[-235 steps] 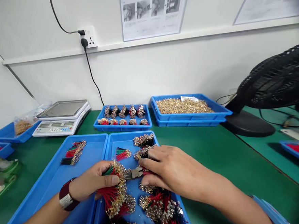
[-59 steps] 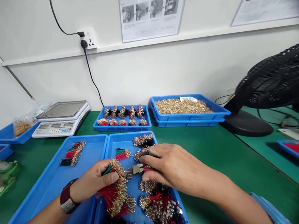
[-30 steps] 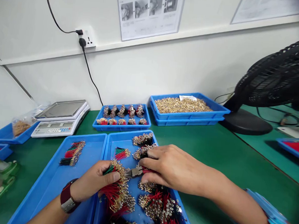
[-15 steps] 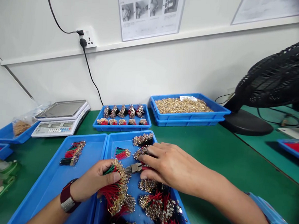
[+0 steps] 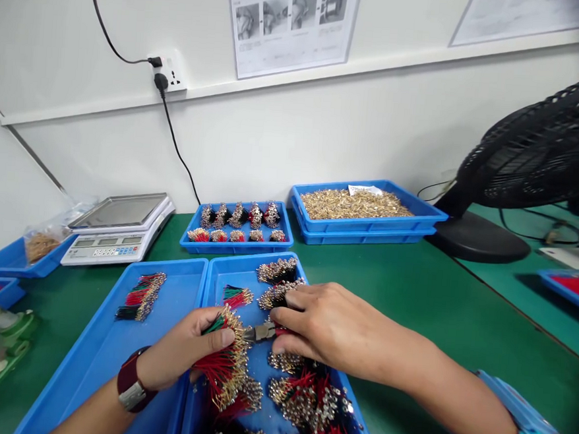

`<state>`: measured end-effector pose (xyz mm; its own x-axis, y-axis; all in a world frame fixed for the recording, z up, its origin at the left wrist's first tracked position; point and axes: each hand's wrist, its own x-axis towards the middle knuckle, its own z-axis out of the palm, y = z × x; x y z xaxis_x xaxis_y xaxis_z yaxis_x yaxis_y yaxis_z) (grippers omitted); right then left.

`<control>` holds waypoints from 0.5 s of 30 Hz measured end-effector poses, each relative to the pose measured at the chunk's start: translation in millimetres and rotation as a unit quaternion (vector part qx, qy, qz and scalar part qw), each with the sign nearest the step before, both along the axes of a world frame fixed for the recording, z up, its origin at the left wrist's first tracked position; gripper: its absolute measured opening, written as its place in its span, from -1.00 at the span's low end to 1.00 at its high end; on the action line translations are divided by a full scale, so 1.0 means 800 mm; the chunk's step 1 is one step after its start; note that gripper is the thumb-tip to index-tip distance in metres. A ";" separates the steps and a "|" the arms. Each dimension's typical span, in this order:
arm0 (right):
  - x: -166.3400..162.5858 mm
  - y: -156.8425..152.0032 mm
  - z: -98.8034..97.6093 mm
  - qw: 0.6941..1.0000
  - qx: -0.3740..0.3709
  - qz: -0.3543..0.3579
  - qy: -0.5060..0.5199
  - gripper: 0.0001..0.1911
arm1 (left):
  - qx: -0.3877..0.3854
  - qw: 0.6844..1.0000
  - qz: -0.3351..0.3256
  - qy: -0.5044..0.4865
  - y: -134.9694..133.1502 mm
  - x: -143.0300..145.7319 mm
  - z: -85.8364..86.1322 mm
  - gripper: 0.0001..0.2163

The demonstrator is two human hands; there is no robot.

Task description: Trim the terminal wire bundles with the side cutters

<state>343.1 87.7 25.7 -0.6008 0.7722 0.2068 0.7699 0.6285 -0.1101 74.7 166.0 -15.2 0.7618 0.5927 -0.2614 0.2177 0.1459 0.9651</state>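
Observation:
My left hand (image 5: 191, 342) is closed around a thick bundle of wires (image 5: 220, 364), red and green with gold metal ends fanned to the right. Pliers (image 5: 263, 331) with grey jaws are gripped in my right hand (image 5: 329, 322); their tips touch or nearly touch the bundle's gold ends. The pliers' handles are mostly hidden under my fingers. Both hands are over a blue tray (image 5: 211, 281). In that tray lie a small red and green wire bunch (image 5: 237, 296) and several dark and red bundles with silvery ends (image 5: 301, 396).
To the left, another blue tray (image 5: 96, 355) holds a wire bunch (image 5: 141, 297). Behind stand a weighing scale (image 5: 120, 228), a blue tray of bundles (image 5: 235, 245) and stacked trays of gold pins (image 5: 354, 208). A black fan (image 5: 537, 148) stands at right.
My right hand and the pliers have shifted slightly downward, the jaws changing angle beside the bundle. My left hand keeps its hold, almost unmoved.

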 end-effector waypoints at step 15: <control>0.005 0.004 0.001 0.999 0.043 0.000 0.021 -0.49 | 0.030 0.999 -0.022 -0.023 0.007 -0.011 -0.006 -0.63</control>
